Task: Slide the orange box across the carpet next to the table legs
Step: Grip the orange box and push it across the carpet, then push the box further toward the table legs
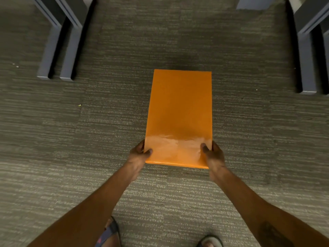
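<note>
A flat, glossy orange box (179, 113) lies lengthwise on the grey carpet (89, 139), in the middle of the view. My left hand (138, 157) grips its near left corner, thumb on top and fingers along the side. My right hand (213, 157) grips the near right corner the same way. Grey table legs (57, 50) stand at the far left, and another pair of table legs (306, 61) at the far right. The box lies between the two sets, apart from both.
My two sandalled feet (110, 234) show at the bottom edge. Open carpet stretches on both sides of the box and beyond its far end. A few small specks of debris (79, 105) lie on the carpet at left.
</note>
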### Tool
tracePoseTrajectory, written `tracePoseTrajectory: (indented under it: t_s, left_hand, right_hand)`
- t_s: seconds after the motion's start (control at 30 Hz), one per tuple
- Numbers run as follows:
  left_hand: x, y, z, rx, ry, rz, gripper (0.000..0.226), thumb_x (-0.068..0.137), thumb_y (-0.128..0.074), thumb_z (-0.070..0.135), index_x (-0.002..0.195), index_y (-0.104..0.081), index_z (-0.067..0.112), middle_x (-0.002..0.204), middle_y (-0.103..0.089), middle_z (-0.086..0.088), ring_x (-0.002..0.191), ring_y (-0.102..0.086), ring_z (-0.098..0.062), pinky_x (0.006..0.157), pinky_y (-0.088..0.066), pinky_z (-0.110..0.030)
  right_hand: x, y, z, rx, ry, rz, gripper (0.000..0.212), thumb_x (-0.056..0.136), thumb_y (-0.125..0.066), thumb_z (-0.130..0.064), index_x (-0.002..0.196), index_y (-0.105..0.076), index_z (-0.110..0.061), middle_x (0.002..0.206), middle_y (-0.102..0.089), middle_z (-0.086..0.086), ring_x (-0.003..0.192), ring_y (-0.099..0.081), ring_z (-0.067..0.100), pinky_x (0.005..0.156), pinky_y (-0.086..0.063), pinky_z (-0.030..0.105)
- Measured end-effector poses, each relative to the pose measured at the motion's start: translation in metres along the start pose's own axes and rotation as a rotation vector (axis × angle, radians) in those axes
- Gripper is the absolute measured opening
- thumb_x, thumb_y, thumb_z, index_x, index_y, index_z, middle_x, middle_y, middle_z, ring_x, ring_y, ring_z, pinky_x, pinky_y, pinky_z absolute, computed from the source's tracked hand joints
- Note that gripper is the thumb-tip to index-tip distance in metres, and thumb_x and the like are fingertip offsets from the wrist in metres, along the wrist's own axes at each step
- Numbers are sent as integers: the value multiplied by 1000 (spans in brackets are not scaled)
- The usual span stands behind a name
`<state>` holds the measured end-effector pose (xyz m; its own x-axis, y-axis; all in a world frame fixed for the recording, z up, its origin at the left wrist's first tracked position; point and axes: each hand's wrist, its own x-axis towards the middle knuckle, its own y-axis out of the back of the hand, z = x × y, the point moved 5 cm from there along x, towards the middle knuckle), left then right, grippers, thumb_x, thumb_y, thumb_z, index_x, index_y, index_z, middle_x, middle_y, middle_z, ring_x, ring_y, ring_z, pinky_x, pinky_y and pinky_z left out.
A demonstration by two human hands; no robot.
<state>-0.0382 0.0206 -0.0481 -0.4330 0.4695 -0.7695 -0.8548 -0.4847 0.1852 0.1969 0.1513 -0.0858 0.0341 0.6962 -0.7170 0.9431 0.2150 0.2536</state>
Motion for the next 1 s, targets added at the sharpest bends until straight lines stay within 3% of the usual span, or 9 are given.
tracePoseTrajectory:
  t_s: [0.17,0.27,0.4,0.53,0.63,0.73,0.87,0.93,1.0]
  left_hand:
    - [-7,21,7,23,14,33,47,97,-58,8,142,-52,23,138,-60,1,128,-53,-21,108,-38,-30]
    - [-14,39,13,24,22,22,54,97,-57,8,148,-45,22,145,-54,0,135,-48,-24,119,-32,-40]
    - [-20,64,27,14,11,68,55,96,-59,8,148,-45,21,148,-52,-1,135,-48,-27,118,-34,-46]
    - [-9,87,37,29,-32,81,52,97,-58,7,146,-48,21,146,-54,-2,135,-50,-27,117,-36,-47]
    - [11,104,43,28,-114,55,47,98,-54,3,143,-51,17,141,-58,-5,132,-52,-27,114,-39,-42]
    - [37,123,53,-12,-188,44,44,99,-53,4,136,-56,26,127,-66,1,124,-57,-23,103,-46,-36]
    - [70,150,65,17,-273,-49,41,100,-53,11,132,-56,37,120,-68,18,113,-62,-7,101,-48,-32]
    - [85,163,71,45,-307,-70,40,101,-53,15,132,-54,39,116,-69,25,107,-64,4,91,-52,-20]
    - [102,174,79,54,-342,-59,39,101,-52,14,133,-53,36,114,-69,27,99,-66,8,80,-52,-12]
  right_hand:
    - [-14,-13,-9,0,-3,-18,12,99,-58,-30,110,-62,-34,90,-64,-20,75,-57,-3,56,-40,15]
    - [-23,-25,-18,30,-5,-30,18,98,-59,-29,116,-61,-31,92,-64,-19,74,-58,-3,59,-41,15]
    - [-34,-44,-40,14,33,-72,28,99,-57,-30,126,-62,-27,102,-65,-16,77,-57,2,72,-45,23]
    - [-39,-66,-60,39,51,-79,19,99,-57,-27,116,-64,-31,104,-65,-9,80,-59,6,69,-45,27]
    - [-36,-90,-71,56,100,-105,25,100,-55,-26,124,-63,-24,114,-66,-3,97,-62,21,77,-45,31]
    - [-22,-117,-83,58,141,-92,28,101,-54,-24,127,-62,-19,119,-67,5,107,-63,30,83,-50,40]
    - [1,-157,-100,46,170,-39,28,99,-57,-22,127,-63,-20,115,-66,5,109,-62,31,82,-47,36]
    - [11,-176,-109,25,185,-11,33,99,-57,-25,131,-61,-20,126,-65,7,111,-61,28,91,-50,40]
    - [19,-195,-117,32,204,3,33,99,-57,-25,132,-60,-20,129,-63,7,107,-59,24,90,-49,38]
